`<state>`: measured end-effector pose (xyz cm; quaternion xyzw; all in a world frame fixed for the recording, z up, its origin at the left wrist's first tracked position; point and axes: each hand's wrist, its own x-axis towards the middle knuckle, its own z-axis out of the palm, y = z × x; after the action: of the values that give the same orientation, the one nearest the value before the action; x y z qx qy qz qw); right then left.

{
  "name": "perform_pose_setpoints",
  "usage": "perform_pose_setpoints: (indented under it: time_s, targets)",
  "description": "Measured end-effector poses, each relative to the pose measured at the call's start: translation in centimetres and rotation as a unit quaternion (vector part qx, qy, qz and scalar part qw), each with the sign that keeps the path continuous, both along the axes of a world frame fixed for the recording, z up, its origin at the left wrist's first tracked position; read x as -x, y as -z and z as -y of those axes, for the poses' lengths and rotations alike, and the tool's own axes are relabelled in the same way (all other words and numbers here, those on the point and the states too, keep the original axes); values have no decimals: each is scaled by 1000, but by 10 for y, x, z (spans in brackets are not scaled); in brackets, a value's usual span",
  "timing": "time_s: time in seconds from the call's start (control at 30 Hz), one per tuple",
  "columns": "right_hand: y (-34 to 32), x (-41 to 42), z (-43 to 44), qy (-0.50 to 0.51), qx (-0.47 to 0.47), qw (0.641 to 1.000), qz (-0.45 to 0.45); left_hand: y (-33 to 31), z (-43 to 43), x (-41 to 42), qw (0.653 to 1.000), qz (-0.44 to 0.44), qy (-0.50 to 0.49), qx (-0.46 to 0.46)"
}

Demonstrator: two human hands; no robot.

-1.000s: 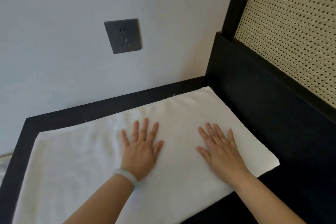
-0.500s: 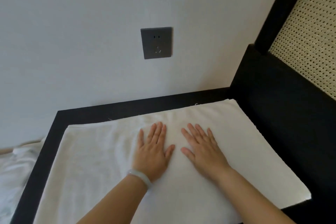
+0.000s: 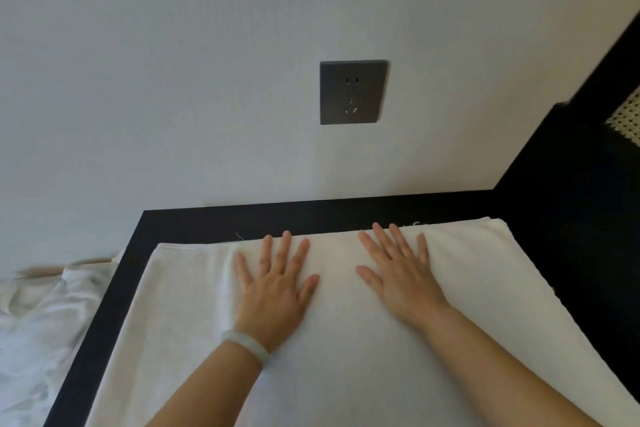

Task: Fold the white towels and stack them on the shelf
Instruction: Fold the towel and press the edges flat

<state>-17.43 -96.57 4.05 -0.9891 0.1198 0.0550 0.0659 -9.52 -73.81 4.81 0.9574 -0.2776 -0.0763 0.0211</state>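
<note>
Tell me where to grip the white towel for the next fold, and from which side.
Probably the far edge, pinched from above: the towel lies flat on the shelf, and the left hand and right hand rest flat near that edge.

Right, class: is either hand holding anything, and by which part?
Nothing is held. The left hand and the right hand press flat, fingers straight, on the white towel.

Towel (image 3: 346, 374) runs off bottom edge; blurred cloth (image 3: 38, 322), perhaps bedding, left.
</note>
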Motion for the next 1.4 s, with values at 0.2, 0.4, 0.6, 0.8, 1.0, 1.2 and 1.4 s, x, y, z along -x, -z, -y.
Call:
perform_pose_setpoints:
  time_s: [0.2,0.4,0.6,0.8,1.0,1.2,1.4]
  targets:
    - [-5,12,62,108,33,994,-6,-8,-24,-11,991,-10,-136,-3]
    - [2,42,33,42,10,999,10,-3,52,67,996,8,77,34]
    - [-30,78,137,287,-64,954,-51,0,47,67,997,20,79,16]
    - [-34,104,64,107,-29,993,48,0,40,54,996,14,82,15]
    - [-6,131,5,46,-34,998,15,-17,33,22,997,21,69,-30]
    - [-4,145,11,60,-41,997,34,1,51,130,979,26,195,44]
    - [-21,213,76,284,-40,958,0,5,52,130,983,40,174,44]
